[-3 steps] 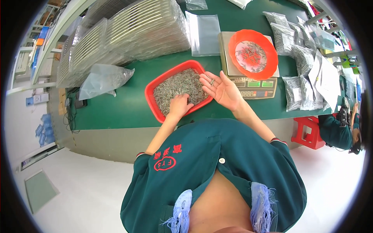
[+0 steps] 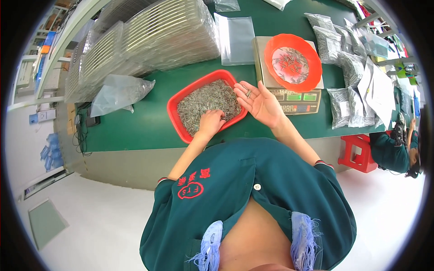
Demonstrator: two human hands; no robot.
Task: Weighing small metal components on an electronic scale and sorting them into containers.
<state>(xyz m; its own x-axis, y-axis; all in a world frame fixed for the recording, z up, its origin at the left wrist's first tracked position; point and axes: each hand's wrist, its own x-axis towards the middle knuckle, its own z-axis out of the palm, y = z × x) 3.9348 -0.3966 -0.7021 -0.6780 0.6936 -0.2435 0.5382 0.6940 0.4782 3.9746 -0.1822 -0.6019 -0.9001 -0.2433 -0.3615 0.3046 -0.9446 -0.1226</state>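
A red plastic basket (image 2: 173,118) on the table holds a thick layer of small, thin metal pins (image 2: 194,103). My left hand (image 2: 211,122) reaches into it from the near side, fingers curled down among the pins and the thumb close to them; what sits between the fingertips is hidden. Over the basket's right end, my right hand (image 2: 262,105) is turned palm up. A few metal pins (image 2: 248,93) lie across its slightly bent fingers. Just beyond it, an orange-red round bowl (image 2: 315,61) with scattered pins inside rests on a digital scale (image 2: 302,108).
Stacked clear plastic trays (image 2: 167,36) fill the back left, with a translucent bag (image 2: 120,92) before them. Flat clear bags (image 2: 237,40) lie behind the basket. Filled bags (image 2: 341,108) and white papers (image 2: 377,90) cover the right side. A red stool (image 2: 357,153) and another person (image 2: 391,151) are at far right.
My left hand's fingers have shifted slightly right among the pins. The right hand keeps its palm-up pose with pins on the fingers.
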